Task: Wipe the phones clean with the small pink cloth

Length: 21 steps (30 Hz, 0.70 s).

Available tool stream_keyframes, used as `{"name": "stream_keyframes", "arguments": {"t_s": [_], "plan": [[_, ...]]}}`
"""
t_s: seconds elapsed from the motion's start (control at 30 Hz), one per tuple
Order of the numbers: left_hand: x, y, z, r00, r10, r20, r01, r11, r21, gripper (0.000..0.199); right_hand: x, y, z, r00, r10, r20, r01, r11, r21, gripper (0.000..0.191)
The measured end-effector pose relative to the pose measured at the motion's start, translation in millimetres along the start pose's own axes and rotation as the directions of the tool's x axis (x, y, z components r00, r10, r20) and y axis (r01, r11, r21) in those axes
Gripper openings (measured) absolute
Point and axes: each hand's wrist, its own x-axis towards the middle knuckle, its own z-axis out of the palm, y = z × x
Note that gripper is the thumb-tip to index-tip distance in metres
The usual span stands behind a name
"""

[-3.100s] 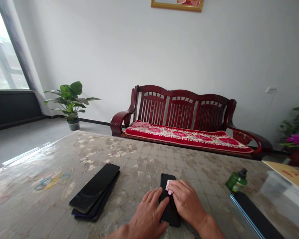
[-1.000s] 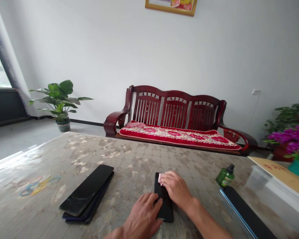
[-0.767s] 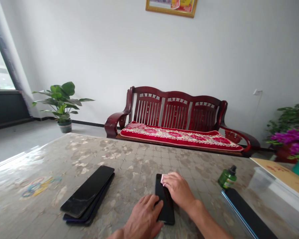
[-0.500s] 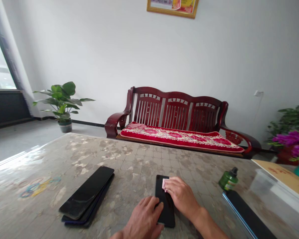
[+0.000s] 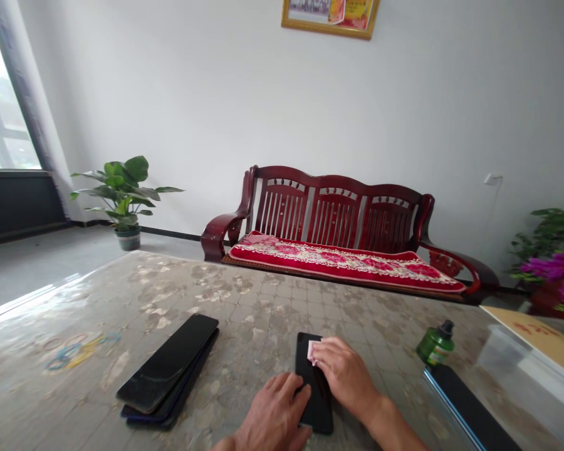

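A black smartphone lies flat on the table, its dark glass side up. My left hand grips its lower left edge, with the thumb reaching over the glass. Pinched in the fingers of my right hand is a small pale pink cloth, pressed on the upper part of the phone. Left of my hands rests a stack of phones, the top one with a smudged lower end. More phones lie to the right, close to a green bottle with a black cap.
Several coloured rubber bands are scattered on the left of the patterned table. A clear plastic box and a tan board sit at the right. Beyond the table is a red wooden bench; a potted plant stands left.
The view has shifted slightly, so everything sits a little further right and lower. Both hands keep nearly the same place on the phone, and the cloth stays near its top.
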Motion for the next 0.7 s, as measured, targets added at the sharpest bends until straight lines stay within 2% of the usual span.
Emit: {"name": "stream_keyframes", "arguments": {"t_s": [0.2,0.47,0.7], "plan": [[-0.8,-3.4,4.5,0.999,0.027,-0.018,-0.027,1.000,0.010,0.043,17.5,11.2,6.4,0.992,0.124,-0.013,-0.125,0.990,-0.065,0.026],[0.6,-1.4,2.5,1.000,0.007,-0.014,-0.007,1.000,0.000,0.036,-0.2,-0.2,2.0,1.000,-0.007,-0.008,0.007,1.000,-0.015,0.025],[-1.2,-1.8,1.6,0.999,0.027,-0.020,-0.027,1.000,0.016,0.045,13.3,9.7,6.8,0.994,0.099,-0.048,-0.100,0.994,-0.038,0.027]]}}
